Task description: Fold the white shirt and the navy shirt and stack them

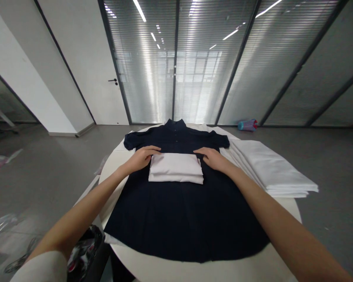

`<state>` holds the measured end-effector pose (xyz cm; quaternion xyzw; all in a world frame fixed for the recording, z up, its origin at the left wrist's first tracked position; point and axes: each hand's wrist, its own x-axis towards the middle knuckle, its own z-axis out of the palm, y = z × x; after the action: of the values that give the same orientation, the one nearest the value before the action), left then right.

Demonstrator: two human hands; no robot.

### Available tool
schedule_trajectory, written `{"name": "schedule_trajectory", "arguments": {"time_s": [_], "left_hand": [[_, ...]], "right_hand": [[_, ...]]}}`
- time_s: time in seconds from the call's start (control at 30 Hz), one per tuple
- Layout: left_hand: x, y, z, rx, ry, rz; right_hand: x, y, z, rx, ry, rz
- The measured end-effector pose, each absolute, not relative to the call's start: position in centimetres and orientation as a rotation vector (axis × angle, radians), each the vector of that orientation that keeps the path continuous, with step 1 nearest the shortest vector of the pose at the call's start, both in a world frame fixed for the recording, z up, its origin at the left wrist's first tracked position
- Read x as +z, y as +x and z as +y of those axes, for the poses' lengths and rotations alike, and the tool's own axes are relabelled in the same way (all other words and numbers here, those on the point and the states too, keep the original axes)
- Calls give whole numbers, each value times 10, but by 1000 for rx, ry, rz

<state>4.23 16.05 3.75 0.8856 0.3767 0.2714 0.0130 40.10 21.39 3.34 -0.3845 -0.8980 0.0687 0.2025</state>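
Observation:
A dark navy short-sleeved shirt is spread flat, collar pointing away from me and hem towards me. On its chest area lies a folded white cloth, a neat rectangular bundle with layered edges. My left hand is at the bundle's far left corner, fingers stretched out and thumb by the edge. Near the far right corner is my right hand, its fingers extended flat towards the bundle over the dark fabric. Neither hand appears to grip the cloth.
Under the shirt is a round white table. A stack of folded white fabric overhangs its right edge. At the lower left stands a black-lined bin with wrappers. Plastic bags lie on the floor, and a blue-pink package rests by the glass wall.

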Motion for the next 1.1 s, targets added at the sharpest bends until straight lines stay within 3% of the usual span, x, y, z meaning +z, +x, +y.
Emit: {"name": "schedule_trajectory", "arguments": {"time_s": [0.1, 0.17, 0.3, 0.53, 0.7, 0.93, 1.1], "left_hand": [[47, 65, 160, 996, 2562, 1326], [42, 86, 161, 854, 2581, 1395], [11, 117, 151, 506, 2708, 1543], [-26, 112, 137, 516, 2876, 1477], [-11, 105, 130, 516, 2999, 1296], [21, 87, 103, 444, 3400, 893], [23, 92, 101, 494, 3599, 835]], "right_hand": [[55, 374, 199, 233, -1146, -2317], [57, 348, 188, 300, -1144, -2312], [32, 314, 173, 293, -1236, -2510], [-3, 332, 161, 276, -1335, -2636], [2, 342, 170, 296, -1393, -2572], [19, 355, 195, 246, -1842, -2351], [30, 351, 201, 440, -1890, -2281]]}}
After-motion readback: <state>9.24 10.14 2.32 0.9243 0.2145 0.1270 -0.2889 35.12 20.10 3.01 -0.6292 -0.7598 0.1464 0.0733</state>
